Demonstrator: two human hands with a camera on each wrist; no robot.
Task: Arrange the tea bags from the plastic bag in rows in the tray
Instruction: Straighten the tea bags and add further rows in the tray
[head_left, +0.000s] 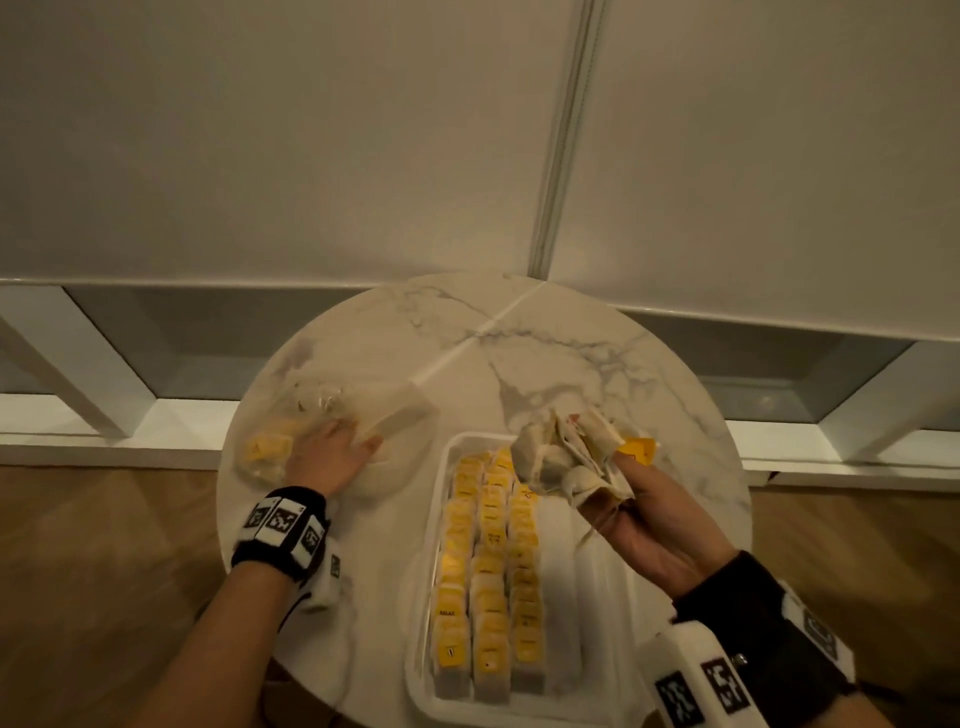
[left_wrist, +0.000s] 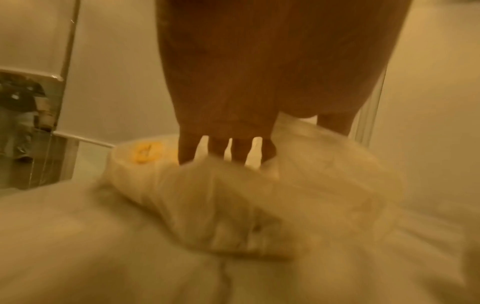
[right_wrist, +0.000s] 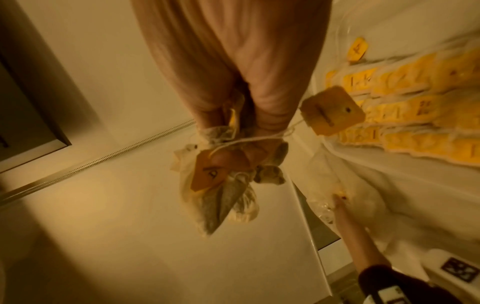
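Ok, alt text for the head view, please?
The right hand holds a bunch of tea bags over a white tray with three rows already laid. The left hand rests on the plastic bag on a round marble table.

surface: round marble table | on it: plastic bag left; white tray right of bag

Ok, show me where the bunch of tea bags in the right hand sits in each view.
Head: bunch of tea bags right of centre, above the tray's far end, in the right hand.
Left wrist: not in it; only the left hand on the plastic bag.
Right wrist: centre, hanging below the fingers.
Shared landmark: the plastic bag, in all three.
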